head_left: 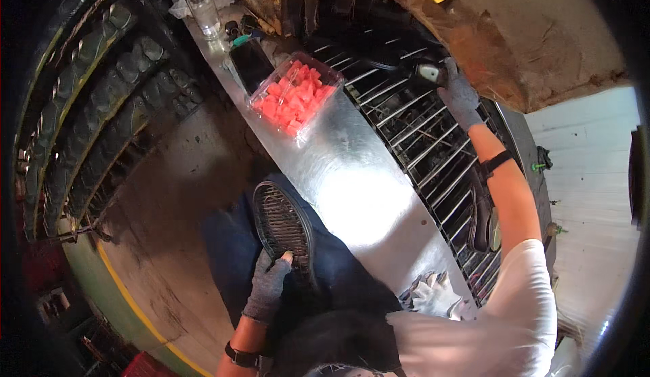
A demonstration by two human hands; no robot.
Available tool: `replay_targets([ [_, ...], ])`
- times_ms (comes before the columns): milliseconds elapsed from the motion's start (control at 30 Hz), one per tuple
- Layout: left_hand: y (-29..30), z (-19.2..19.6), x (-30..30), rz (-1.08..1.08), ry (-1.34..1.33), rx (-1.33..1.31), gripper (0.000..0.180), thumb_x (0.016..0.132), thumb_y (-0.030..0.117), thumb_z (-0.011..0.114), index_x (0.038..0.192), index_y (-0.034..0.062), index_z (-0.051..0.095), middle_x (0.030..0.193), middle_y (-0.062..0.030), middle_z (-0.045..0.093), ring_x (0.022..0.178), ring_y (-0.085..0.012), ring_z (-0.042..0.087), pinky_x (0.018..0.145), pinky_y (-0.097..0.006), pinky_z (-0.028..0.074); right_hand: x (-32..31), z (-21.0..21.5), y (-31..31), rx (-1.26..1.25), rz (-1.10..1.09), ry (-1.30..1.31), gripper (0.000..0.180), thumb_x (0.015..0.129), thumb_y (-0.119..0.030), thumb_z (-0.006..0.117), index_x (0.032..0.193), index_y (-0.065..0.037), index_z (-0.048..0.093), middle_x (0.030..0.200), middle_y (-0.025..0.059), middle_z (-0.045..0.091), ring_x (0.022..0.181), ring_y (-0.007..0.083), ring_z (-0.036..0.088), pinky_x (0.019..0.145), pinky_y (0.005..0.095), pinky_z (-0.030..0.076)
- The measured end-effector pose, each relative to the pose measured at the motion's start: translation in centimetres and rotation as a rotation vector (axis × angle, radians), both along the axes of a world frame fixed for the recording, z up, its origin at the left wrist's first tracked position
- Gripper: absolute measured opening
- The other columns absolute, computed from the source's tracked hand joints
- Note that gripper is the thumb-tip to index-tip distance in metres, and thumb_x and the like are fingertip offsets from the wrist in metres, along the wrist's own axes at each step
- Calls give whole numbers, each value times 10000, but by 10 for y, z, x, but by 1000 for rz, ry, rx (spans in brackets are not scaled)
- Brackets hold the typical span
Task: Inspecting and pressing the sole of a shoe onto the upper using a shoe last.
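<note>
Left hand (269,283), in a grey knit glove, is clamped on the lower rim of a round dark wire grill grate (283,227) held edge-up against the lap; the gloved right hand (459,96) is closed around a small dark object (429,74) over the metal wire rack (433,153). Risk, in my judgement: the one-handed grate could slip to the floor, or the reaching arm could knock the clear plastic tray of pink cubes (296,95) off the shiny metal worktop (359,187).

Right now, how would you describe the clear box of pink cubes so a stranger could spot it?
Find the shiny sheet-metal counter beside the wire rack. At its far end sits the clear plastic clamshell box of pink cubes, next to a dark flat slab. Nothing else there is pink.
</note>
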State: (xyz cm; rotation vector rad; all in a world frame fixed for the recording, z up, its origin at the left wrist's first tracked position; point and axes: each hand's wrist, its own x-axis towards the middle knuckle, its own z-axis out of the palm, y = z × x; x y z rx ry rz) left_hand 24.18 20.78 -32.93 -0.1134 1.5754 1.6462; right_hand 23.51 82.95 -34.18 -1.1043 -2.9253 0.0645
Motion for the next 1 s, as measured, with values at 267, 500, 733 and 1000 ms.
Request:
replay_targets([
  [267, 1, -3, -1, 62, -131, 133, 408, 1043, 99, 619, 1446, 42, 588, 1252, 16, 662, 1105, -95, 582, 1013, -288, 470, 5, 40, -24, 132, 121, -209, 924, 710, -177, 825, 1556, -199, 454, 1435, 180, 579, 1287, 425, 610, 1063, 507, 519],
  [500, 2, -4, 2, -20, -17, 183, 366, 1047, 133, 627, 1402, 46, 613, 1235, 14, 666, 1084, -96, 589, 995, -283, 477, 82, 104, -125, -435, 648, -59, 901, 698, -170, 871, 1525, -129, 517, 1370, 185, 667, 1290, 357, 636, 1096, 456, 512],
  [733, -10, -4, 6, 98, 13, 210, 367, 1030, 126, 632, 1385, 32, 626, 1226, -4, 686, 1084, -111, 616, 977, -280, 486, 128, 101, -271, -242, 1096, 11, 693, 761, -46, 787, 1419, -160, 602, 1482, 110, 574, 1470, 343, 477, 1247, 490, 347],
  [1000, -8, -6, 13, -30, 110, 223, 428, 1023, 160, 627, 1419, 9, 572, 1222, -49, 666, 1120, -137, 587, 1035, -294, 449, 181, 25, -330, -888, -285, 489, 985, 814, -545, 828, 1554, -23, 439, 1422, 276, 604, 1322, 371, 612, 1086, 452, 491],
])
